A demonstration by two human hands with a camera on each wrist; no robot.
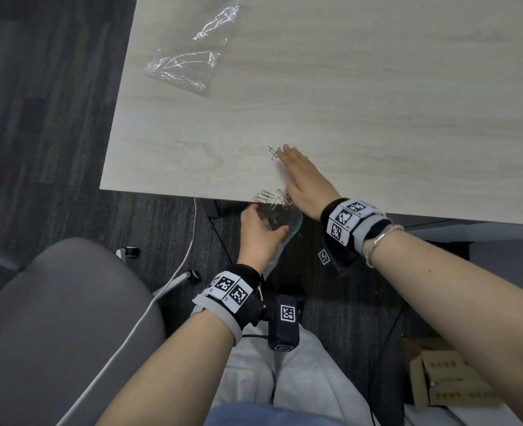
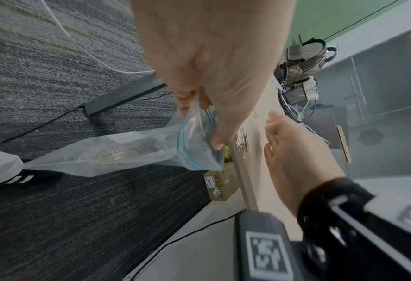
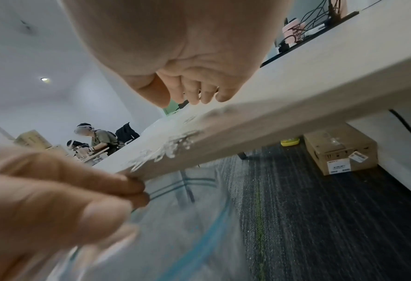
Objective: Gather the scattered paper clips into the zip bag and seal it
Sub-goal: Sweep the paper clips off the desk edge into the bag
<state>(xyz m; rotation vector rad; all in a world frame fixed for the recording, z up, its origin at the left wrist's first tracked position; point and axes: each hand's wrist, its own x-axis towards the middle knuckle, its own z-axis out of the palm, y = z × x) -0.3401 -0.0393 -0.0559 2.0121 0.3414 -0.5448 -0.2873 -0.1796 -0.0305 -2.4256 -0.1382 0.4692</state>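
Pinching the open zip bag (image 1: 287, 229) below the table (image 1: 377, 103) edge at centre frame, the left hand (image 1: 258, 238) waits while the flat, empty right hand (image 1: 306, 179) lies beside the paper clips (image 1: 272, 198).

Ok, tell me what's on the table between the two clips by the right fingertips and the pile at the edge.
Bare wood, per the head view, between the two clips and the pile.

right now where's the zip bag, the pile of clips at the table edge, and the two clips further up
zip bag (image 2: 194, 144): left wrist view, on its blue-zippered mouth.
pile of clips (image 1: 272, 198): head view, middle of the heap at the table edge.
two clips (image 1: 273, 152): head view, where the pair crosses.
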